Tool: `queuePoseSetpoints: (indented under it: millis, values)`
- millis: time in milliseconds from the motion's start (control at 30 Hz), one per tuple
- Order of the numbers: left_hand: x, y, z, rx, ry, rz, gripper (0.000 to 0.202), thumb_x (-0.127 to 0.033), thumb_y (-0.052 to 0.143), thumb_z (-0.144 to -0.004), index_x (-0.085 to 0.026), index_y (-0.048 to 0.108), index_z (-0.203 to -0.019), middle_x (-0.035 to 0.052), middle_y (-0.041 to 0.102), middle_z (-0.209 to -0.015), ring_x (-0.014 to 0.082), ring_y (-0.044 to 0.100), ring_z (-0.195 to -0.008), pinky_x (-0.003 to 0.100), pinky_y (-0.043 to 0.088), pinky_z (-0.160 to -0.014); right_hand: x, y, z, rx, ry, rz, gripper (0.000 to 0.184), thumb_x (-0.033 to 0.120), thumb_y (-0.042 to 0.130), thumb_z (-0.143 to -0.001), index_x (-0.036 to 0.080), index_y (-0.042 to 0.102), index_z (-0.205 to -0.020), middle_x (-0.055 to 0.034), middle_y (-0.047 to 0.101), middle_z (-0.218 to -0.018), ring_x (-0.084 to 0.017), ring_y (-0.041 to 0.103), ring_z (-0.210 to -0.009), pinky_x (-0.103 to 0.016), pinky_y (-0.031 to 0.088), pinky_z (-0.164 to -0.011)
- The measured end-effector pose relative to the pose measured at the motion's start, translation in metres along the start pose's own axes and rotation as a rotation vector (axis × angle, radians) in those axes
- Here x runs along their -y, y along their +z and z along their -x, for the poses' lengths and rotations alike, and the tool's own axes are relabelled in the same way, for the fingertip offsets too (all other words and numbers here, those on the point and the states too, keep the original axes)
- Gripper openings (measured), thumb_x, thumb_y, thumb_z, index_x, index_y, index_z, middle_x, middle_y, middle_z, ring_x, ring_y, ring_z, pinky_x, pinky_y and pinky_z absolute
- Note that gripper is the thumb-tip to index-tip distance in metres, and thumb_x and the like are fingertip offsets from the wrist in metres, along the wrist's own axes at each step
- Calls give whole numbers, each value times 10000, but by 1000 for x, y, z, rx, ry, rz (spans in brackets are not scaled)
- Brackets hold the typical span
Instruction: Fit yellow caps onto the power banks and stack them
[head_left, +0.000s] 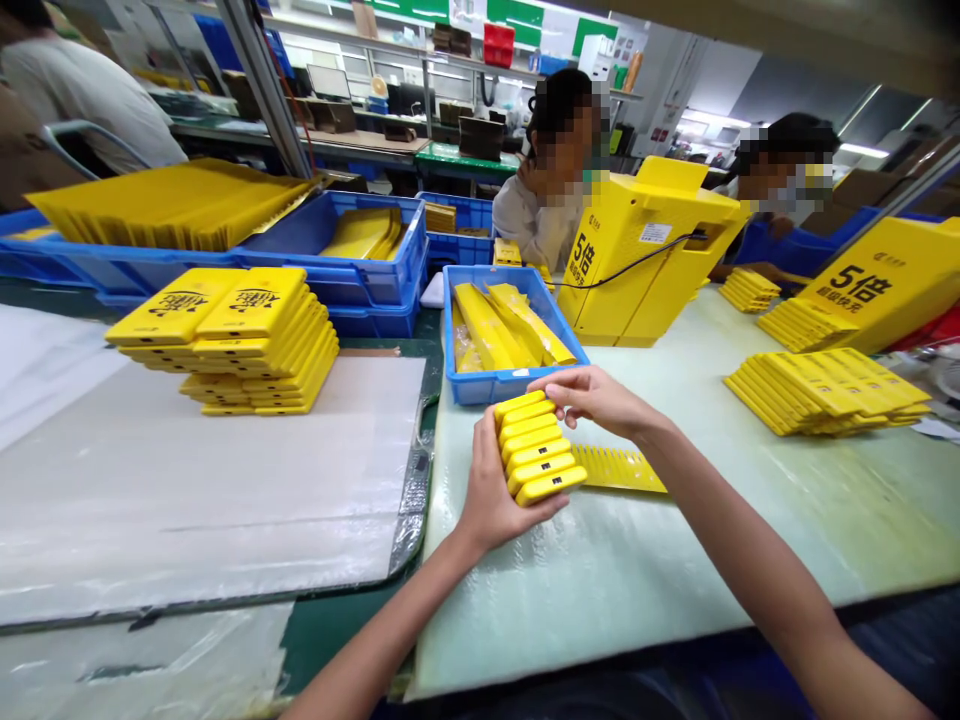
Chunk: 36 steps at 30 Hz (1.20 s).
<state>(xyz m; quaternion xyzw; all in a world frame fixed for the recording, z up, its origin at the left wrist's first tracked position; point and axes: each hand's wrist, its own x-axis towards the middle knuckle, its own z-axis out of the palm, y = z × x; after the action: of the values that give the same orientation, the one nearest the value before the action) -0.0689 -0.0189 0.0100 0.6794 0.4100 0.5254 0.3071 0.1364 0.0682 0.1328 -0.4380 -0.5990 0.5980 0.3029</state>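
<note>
My left hand [491,490] is wrapped around the left side of a row of several flat yellow power banks [534,448] standing on edge on the pale green table [675,560]. My right hand [589,392] rests on the far end of that row, fingers curled over the top unit. The row leans back to the right, where the slanted yellow edges [622,468] of the power banks show on the table.
A small blue bin [501,382] with yellow parts stands just beyond my hands. Stacks of yellow power banks [240,335] lie on a white sheet at left, more stacks [825,390] at right. Two people sit across the table beside a yellow kiosk [637,260].
</note>
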Motion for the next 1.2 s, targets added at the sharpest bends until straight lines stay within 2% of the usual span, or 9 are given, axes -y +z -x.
queuePoseSetpoints:
  millis: [167, 233, 467, 567, 667, 767, 867, 1067, 1200]
  values:
    - [-3, 0, -1, 106, -61, 182, 1357, -576, 1029, -723, -308, 140, -1713, 203, 573, -1589, 419, 671, -1462, 699, 562, -1250, -17, 13, -1, -10, -29, -92, 637, 680, 1039, -652, 154, 753, -868, 29, 676, -636, -86, 539, -498, -217, 450, -477]
    - [-2, 0, -3, 130, -87, 207, 1378, -551, 1032, -724, -320, 108, -1720, 199, 607, -1574, 406, 715, -1414, 694, 585, -1227, -17, 14, -1, -9, -45, -69, 652, 715, 1024, -667, 160, 743, -862, 20, 690, -642, -98, 571, -509, -224, 485, -491]
    - [2, -5, -8, 133, -15, 110, 1332, -632, 1001, -735, -340, 184, -1746, 185, 639, -1559, 439, 712, -1417, 747, 568, -1229, -17, 3, -18, 16, -28, 65, 575, 702, 892, -847, 201, 641, -725, 31, 610, -560, -97, 536, -468, -213, 473, -457]
    - [2, -7, -9, 135, 2, 97, 1308, -673, 999, -729, -408, 222, -1747, 161, 651, -1563, 451, 722, -1401, 764, 585, -1209, -28, -14, -23, -115, 17, 317, 437, 563, 742, -996, 198, 664, -768, -14, 672, -630, -136, 608, -548, -246, 531, -542]
    - [1, -9, -9, 115, 2, 78, 1327, -672, 1019, -696, -417, 252, -1749, 153, 674, -1539, 457, 731, -1389, 768, 588, -1211, -46, -34, -15, -214, 25, 522, 271, 317, 756, -941, 182, 685, -718, -34, 711, -681, -177, 662, -696, -280, 528, -685]
    - [0, -9, -10, 106, 3, 83, 1322, -691, 1009, -702, -404, 261, -1754, 157, 681, -1536, 451, 739, -1380, 756, 609, -1191, -64, -43, -2, -125, 70, 633, 273, 172, 780, -837, 169, 656, -594, -11, 673, -607, -172, 607, -682, -292, 438, -710]
    - [-1, -8, -12, 110, 9, 95, 1314, -707, 1001, -718, -403, 256, -1757, 156, 697, -1518, 441, 760, -1349, 729, 645, -1153, -73, -40, 3, -4, 109, 697, 212, 111, 763, -822, 163, 719, -621, -14, 716, -638, -163, 592, -682, -292, 401, -720]
    - [1, -8, -10, 103, -21, 72, 1357, -728, 1002, -678, -332, 264, -1746, 184, 687, -1524, 462, 738, -1380, 744, 600, -1201, -70, -42, -9, 195, 209, 689, 135, 34, 757, -738, 155, 790, -687, -39, 799, -726, -188, 691, -729, -262, 464, -695]
    - [4, -9, -9, 131, -22, 80, 1346, -750, 985, -701, -349, 228, -1739, 184, 654, -1550, 472, 716, -1405, 807, 544, -1220, -70, -49, -13, 225, 221, 641, 87, 83, 789, -747, 158, 797, -704, -22, 785, -696, -184, 691, -684, -257, 486, -661]
